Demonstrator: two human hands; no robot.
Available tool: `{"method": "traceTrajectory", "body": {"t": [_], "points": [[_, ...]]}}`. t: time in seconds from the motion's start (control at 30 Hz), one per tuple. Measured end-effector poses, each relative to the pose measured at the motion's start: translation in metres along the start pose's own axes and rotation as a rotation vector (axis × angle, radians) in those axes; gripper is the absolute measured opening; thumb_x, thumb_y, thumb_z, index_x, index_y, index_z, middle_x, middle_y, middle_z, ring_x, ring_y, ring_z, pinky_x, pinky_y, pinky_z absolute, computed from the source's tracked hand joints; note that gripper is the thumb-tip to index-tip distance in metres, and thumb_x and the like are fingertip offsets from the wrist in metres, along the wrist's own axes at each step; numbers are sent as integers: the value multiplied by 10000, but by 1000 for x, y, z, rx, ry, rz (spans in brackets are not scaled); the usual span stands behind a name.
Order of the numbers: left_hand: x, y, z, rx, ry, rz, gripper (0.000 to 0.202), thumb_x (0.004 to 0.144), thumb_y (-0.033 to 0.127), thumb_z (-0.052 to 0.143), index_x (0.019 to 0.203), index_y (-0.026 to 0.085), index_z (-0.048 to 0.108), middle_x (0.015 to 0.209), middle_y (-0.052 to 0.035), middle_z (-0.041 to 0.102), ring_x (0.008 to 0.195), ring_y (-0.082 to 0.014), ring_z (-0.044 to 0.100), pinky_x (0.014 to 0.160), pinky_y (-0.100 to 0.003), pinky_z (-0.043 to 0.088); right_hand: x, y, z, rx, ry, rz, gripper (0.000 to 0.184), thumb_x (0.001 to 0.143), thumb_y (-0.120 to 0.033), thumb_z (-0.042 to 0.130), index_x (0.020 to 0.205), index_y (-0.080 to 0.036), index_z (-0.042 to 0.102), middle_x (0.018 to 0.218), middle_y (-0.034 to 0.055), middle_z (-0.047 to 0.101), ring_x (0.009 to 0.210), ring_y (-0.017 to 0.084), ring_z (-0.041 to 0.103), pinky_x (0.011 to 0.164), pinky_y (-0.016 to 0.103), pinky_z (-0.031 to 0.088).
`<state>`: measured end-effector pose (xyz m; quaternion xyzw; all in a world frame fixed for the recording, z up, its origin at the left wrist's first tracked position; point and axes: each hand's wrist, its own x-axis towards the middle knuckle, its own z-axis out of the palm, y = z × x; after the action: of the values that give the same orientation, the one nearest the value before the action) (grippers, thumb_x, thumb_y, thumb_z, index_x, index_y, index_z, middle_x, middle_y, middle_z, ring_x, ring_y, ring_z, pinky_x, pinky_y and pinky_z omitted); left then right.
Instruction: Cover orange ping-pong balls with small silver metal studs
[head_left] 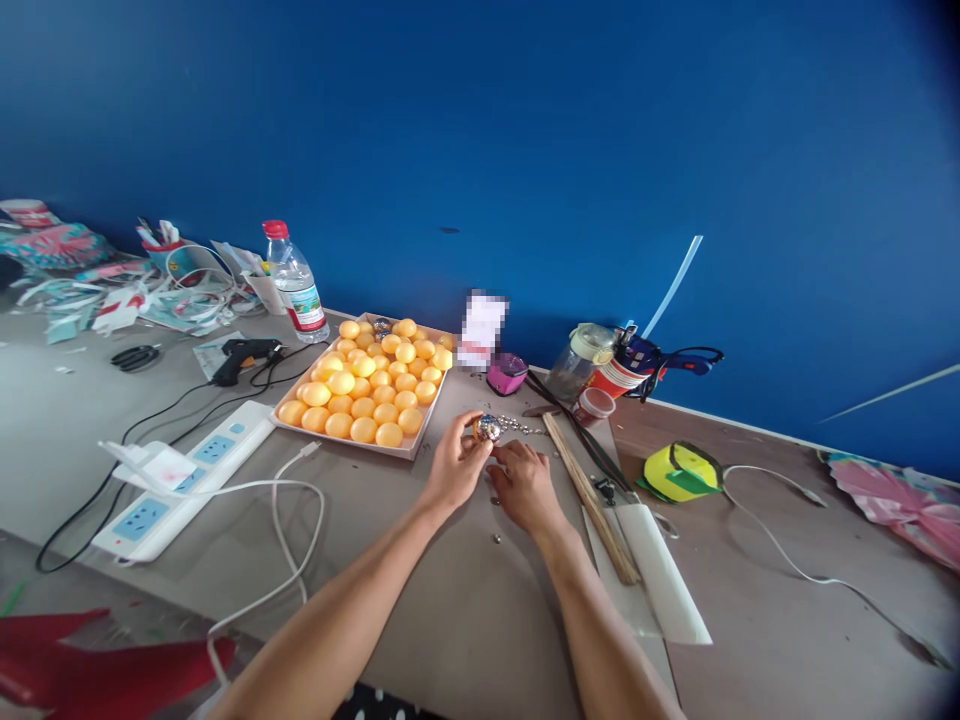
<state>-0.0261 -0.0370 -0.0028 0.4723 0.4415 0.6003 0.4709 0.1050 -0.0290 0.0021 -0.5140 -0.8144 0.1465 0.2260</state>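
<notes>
My left hand is closed round a small ball covered in shiny silver pieces, pinched at the fingertips above the grey table. My right hand lies just to its right, palm down, fingers curled onto the table beside a scatter of small silver beads; whether it holds one is unclear. A shallow tray full of several orange balls stands just left of my hands.
A white power strip with white cables lies at left, a black glue gun and a water bottle behind it. Wooden sticks, a yellow tape holder, cups and a jar are at right. A blue wall is behind.
</notes>
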Motion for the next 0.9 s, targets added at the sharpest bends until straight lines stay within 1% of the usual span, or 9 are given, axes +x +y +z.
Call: {"method": "traceTrajectory", "body": {"t": [0.13,0.27,0.33,0.43,0.53,0.67,0.8,0.83,0.9], "points": [[0,4,0,-20,12,26,431,801,276,574,1196,170,436,1078,-101,607,828,-154,635,775,-285,499,-4,-12,4,-148,-40,-120,246,804,-262,534,1029,-227,627,1009,75,589,931,229,472,773,343,303],[-1,5,-1,38,26,40,436,802,274,573,1207,173,448,1166,-125,568,863,-163,634,783,-287,502,-4,-19,10,-196,-62,-184,201,829,-262,502,972,-218,637,1032,78,583,922,225,450,766,343,277],[-1,4,-1,58,29,44,439,799,270,576,1210,176,454,1207,-133,543,891,-170,631,794,-294,503,-3,-20,13,-188,-59,-178,189,836,-224,484,945,-211,638,991,72,598,905,214,459,763,338,265],[-2,1,-1,55,31,51,439,796,274,580,1208,180,462,1202,-132,544,889,-173,633,802,-306,507,-2,-19,15,-147,-51,-168,204,841,-166,460,944,-209,631,925,53,617,856,185,483,759,325,251],[0,0,-2,36,50,65,435,783,276,596,1190,182,473,1173,-118,557,895,-178,634,814,-315,506,-1,-16,13,-139,-44,-146,182,842,-166,465,878,-207,639,870,43,623,820,169,498,763,322,236],[4,0,-3,-8,100,47,417,776,287,606,1157,180,474,1068,-89,593,885,-181,642,818,-320,506,-1,-7,6,-146,16,-54,152,835,-195,498,795,-199,644,800,31,622,809,165,510,774,326,220],[7,1,-5,-60,136,25,402,773,293,609,1136,187,472,1026,-74,594,890,-186,645,805,-316,512,0,3,0,-121,114,36,152,840,-231,511,850,-216,661,850,29,642,836,173,517,796,331,219],[7,2,-5,-66,138,26,399,774,293,608,1134,188,471,1030,-73,590,892,-185,644,806,-316,513,0,4,-1,-114,116,37,154,838,-234,515,879,-221,663,863,30,645,846,176,519,799,331,222],[7,3,-4,-67,141,36,393,775,293,607,1129,187,474,1052,-75,577,897,-182,640,809,-318,514,0,2,-2,-99,79,-1,175,834,-234,523,944,-235,659,887,31,643,860,179,520,800,329,230]]}}
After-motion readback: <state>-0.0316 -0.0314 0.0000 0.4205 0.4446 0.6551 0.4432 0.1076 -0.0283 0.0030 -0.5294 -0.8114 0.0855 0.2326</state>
